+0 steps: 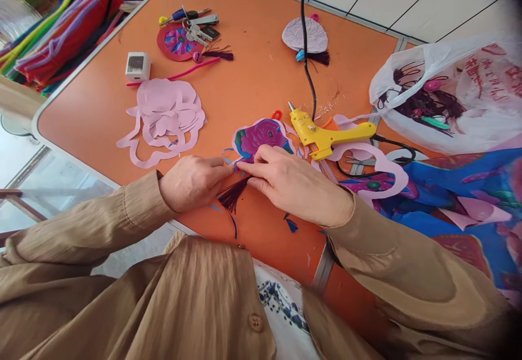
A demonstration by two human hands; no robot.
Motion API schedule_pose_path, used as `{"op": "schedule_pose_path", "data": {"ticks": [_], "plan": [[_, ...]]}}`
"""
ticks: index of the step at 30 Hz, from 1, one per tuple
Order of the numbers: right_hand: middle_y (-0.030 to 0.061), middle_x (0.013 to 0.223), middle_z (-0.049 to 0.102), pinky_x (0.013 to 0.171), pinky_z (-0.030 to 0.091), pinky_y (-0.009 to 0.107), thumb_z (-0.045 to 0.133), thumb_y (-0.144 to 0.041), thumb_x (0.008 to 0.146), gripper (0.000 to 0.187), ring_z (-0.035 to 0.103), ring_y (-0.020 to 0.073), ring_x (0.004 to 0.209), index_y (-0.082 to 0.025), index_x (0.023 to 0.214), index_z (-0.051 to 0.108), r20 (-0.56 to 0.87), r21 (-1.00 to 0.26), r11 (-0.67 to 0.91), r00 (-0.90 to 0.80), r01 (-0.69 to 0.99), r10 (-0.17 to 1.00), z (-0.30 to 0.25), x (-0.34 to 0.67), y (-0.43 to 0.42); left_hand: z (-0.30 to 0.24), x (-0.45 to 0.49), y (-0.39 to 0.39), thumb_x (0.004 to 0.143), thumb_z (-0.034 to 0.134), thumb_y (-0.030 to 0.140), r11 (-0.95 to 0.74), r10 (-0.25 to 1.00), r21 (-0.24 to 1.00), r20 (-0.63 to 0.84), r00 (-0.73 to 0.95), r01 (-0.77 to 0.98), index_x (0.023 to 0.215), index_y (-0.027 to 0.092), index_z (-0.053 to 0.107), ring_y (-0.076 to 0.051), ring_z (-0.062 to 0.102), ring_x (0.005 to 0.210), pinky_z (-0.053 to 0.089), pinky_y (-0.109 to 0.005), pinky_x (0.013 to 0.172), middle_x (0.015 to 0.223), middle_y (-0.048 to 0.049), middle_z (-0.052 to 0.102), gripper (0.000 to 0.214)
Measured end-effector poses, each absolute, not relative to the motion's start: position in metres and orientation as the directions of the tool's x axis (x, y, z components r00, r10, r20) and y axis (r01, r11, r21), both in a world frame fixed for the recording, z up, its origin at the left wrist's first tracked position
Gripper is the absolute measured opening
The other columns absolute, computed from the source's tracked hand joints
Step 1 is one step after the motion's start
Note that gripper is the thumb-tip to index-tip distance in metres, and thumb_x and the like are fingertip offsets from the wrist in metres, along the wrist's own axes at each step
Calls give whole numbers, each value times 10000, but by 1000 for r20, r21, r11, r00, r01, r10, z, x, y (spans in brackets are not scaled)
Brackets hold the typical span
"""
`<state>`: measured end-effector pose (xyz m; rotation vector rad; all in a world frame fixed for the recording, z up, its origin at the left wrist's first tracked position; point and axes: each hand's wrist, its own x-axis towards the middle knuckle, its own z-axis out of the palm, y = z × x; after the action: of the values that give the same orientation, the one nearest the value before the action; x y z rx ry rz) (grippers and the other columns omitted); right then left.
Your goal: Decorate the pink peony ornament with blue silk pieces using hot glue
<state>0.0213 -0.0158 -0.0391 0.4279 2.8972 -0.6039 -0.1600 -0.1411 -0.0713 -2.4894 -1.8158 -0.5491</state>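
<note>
A flower-shaped ornament [267,133], purple and blue with a pink edge, lies in front of me with a red loop at its top. At its lower left edge the fingertips of both hands come together. My left hand [193,182] is closed in a pinch there, and its fingertips hide what is between them. My right hand [289,183] is closed over the bottom of the ornament, index finger reaching to the left fingertips. Below them a dark tassel [231,194] spreads over the orange table [261,235]. Its upper end is hidden by the fingers.
A yellow glue gun [330,133] lies right of the ornament, its black cord [304,33] running upward. Pink cutouts [169,112], a white charger [137,67], keys [196,32] and finished-looking ornaments [305,35] lie around. Right are a plastic bag [408,115] and printed fabric [460,186].
</note>
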Motion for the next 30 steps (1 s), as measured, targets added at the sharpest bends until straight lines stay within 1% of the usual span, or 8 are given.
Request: {"op": "schedule_pose_path", "data": {"ticks": [5, 9, 11, 15, 18, 24, 26, 30], "plan": [[105, 1018, 582, 773, 462, 360, 482, -246, 1007, 310, 579, 250, 953, -183, 1222, 697, -202, -405, 860, -948, 309, 245, -41, 22, -13, -72, -160, -140, 999, 401, 184, -328, 923, 198, 276, 268, 924, 835, 146, 706, -94, 454, 457, 302, -253, 448, 605, -3, 585, 349], [84, 1004, 597, 835, 471, 379, 490, -210, 999, 385, 593, 240, 963, -210, 1364, 614, -176, -482, 826, -956, 291, 234, -42, 25, -9, -73, -160, -140, 1012, 398, 210, -316, 928, 214, 273, 254, 924, 868, 153, 712, -96, 509, 491, 326, -246, 468, 639, -13, 619, 351], [87, 1005, 597, 847, 473, 388, 497, -202, 993, 379, 596, 245, 971, -201, 1351, 623, -178, -475, 830, -956, 292, 234, -42, 25, -9, -74, -161, -140, 1011, 394, 206, -320, 924, 218, 287, 253, 922, 866, 153, 715, -97, 521, 496, 330, -245, 468, 647, -17, 628, 356], [106, 1021, 595, 841, 475, 395, 502, -211, 988, 288, 593, 270, 1003, -168, 1197, 694, -200, -411, 858, -949, 308, 245, -41, 23, -12, -74, -161, -140, 1000, 381, 176, -325, 923, 216, 284, 259, 921, 840, 149, 715, -98, 509, 484, 324, -247, 461, 629, -16, 619, 371], [111, 1018, 600, 834, 473, 394, 482, -208, 996, 279, 596, 269, 990, -158, 1166, 697, -205, -411, 856, -946, 315, 250, -41, 22, -12, -73, -160, -139, 1013, 359, 192, -317, 926, 220, 282, 251, 923, 872, 151, 728, -98, 502, 477, 319, -247, 456, 619, -16, 613, 396], [90, 990, 621, 843, 458, 370, 491, -179, 986, 312, 602, 249, 995, -172, 1233, 681, -162, -487, 825, -958, 287, 238, -42, 24, -6, -73, -159, -140, 1018, 369, 204, -329, 914, 214, 316, 254, 920, 954, 148, 746, -98, 512, 480, 327, -241, 457, 625, -17, 624, 387], [79, 967, 625, 832, 453, 351, 489, -164, 984, 315, 605, 231, 970, -182, 1220, 695, -147, -503, 817, -959, 284, 243, -42, 25, -5, -73, -160, -140, 1015, 375, 203, -327, 913, 208, 320, 252, 922, 938, 152, 743, -96, 507, 476, 326, -237, 457, 617, -15, 618, 380], [74, 946, 602, 756, 446, 324, 504, -182, 987, 343, 599, 214, 896, -239, 1258, 707, -147, -446, 849, -959, 283, 242, -42, 26, -8, -73, -162, -139, 989, 397, 151, -357, 902, 243, 342, 265, 902, 949, 140, 737, -95, 523, 488, 354, -224, 470, 624, -11, 620, 342]]}}
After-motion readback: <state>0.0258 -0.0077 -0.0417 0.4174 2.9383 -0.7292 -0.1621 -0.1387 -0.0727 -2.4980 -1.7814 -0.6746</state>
